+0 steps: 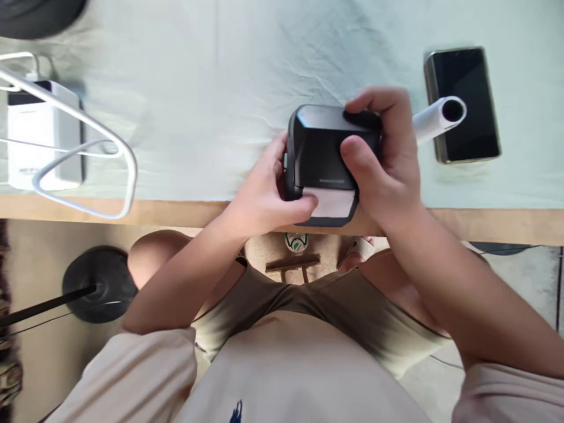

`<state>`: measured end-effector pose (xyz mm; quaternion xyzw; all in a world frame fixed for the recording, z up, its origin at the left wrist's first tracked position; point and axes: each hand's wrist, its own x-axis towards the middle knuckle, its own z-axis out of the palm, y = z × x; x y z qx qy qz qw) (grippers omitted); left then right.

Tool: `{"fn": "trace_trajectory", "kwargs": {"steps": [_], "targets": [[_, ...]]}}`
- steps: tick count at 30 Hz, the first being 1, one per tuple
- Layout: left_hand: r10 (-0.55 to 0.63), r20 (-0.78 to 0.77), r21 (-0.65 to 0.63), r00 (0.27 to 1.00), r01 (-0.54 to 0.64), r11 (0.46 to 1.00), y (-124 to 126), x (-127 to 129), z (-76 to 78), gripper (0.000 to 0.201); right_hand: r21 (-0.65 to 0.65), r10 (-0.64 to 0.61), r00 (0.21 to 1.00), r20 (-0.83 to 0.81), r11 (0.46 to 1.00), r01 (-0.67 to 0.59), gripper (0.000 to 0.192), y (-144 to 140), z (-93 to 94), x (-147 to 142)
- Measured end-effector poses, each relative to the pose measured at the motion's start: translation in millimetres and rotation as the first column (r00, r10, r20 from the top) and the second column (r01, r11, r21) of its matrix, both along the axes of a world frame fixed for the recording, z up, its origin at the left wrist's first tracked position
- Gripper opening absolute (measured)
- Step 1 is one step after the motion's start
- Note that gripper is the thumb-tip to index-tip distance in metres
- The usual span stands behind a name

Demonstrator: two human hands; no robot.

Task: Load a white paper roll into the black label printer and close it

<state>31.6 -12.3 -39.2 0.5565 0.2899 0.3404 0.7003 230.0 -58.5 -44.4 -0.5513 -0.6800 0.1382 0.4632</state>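
A boxy black handheld device (326, 155) with a pale strip at its near end is held between both hands above the table's front edge. Its exact kind is not clear, and the small lettering on top is too blurred to read. My left hand (273, 191) grips the left side, its thumb lying across the pale strip and its fingers partly hidden behind the body. On the right side, my right hand (388, 158) is closed round it, thumb on the top face and index finger curled at the far corner. A white tube (434, 120) with a dark round end sticks out beyond the right hand.
A black smartphone (469, 111) lies at the right, partly behind the tube. At the left a white power bank (42, 144) has a looping white cable (132, 176). Pale cloth covers the wooden-edged table (176, 212). A round black base (101, 285) stands on the floor.
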Motion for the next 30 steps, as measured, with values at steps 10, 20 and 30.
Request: {"fn": "trace_trajectory", "kwargs": {"steps": [10, 20, 30], "targets": [[-0.034, 0.033, -0.086, 0.999, 0.037, 0.996, -14, -16, 11.0, 0.065, -0.176, 0.076, 0.949, -0.305, 0.975, -0.135, 0.049, -21, 16.7, -12], [-0.049, 0.070, -0.151, 0.996, 0.059, 0.987, -8, -18, 11.4, 0.066, -0.154, 0.108, 0.962, -0.252, 0.977, -0.150, 0.047, -19, 21.2, -7], [0.065, 0.015, -0.202, 0.998, -0.060, 0.977, -11, -10, 16.4, 0.043, -0.334, 0.210, 0.968, 0.141, 0.930, -0.153, 0.057, -6, 67.9, 16]]}}
